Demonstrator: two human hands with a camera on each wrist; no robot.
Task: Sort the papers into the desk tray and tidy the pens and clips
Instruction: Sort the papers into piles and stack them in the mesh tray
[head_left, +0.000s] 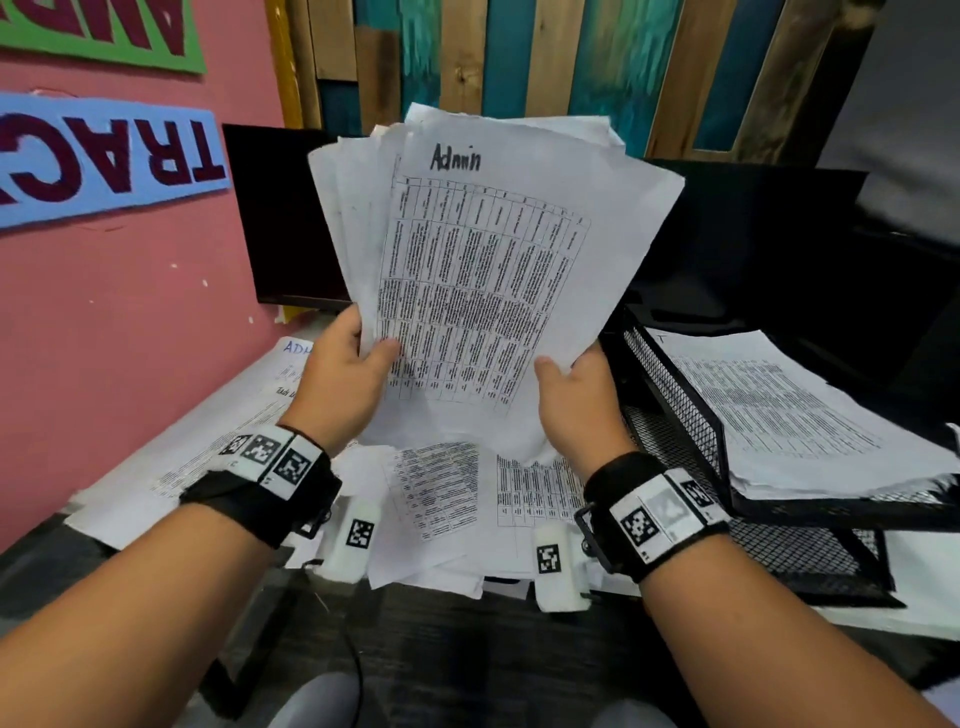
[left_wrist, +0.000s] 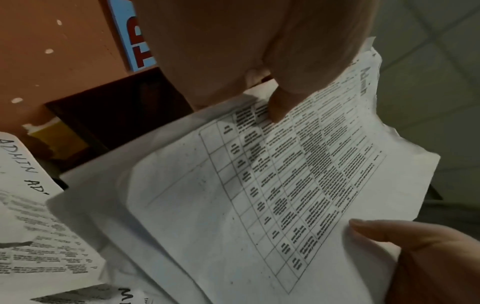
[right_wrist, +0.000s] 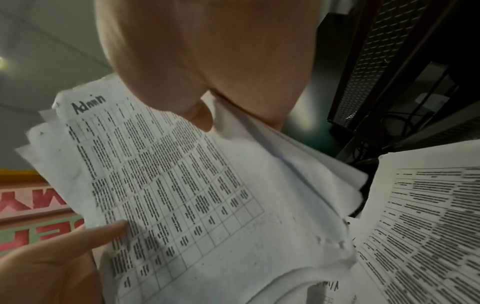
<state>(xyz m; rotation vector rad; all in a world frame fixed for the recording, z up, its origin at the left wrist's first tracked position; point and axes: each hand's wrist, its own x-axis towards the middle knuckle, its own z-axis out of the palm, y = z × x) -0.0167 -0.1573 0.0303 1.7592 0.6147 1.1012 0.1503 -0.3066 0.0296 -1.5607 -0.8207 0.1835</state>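
Observation:
A fanned stack of white papers (head_left: 483, 270) is held up over the desk; its top sheet carries a printed table and the handwritten word "Admin". My left hand (head_left: 348, 374) grips the stack's lower left edge, thumb on the front. My right hand (head_left: 576, 400) pinches the lower right corner. The same stack (left_wrist: 272, 185) fills the left wrist view, and the stack (right_wrist: 182, 185) shows in the right wrist view with my right thumb on it. A black mesh desk tray (head_left: 691, 415) stands at the right with a pile of papers (head_left: 789, 410) in its top tier. No pens or clips show.
More loose papers (head_left: 467, 499) lie spread on the desk below my hands, one at the left marked "ADMIN" (left_wrist: 23, 164). A dark monitor (head_left: 291, 218) stands behind against the pink wall (head_left: 130, 338). The dark desk front edge (head_left: 467, 649) runs near my forearms.

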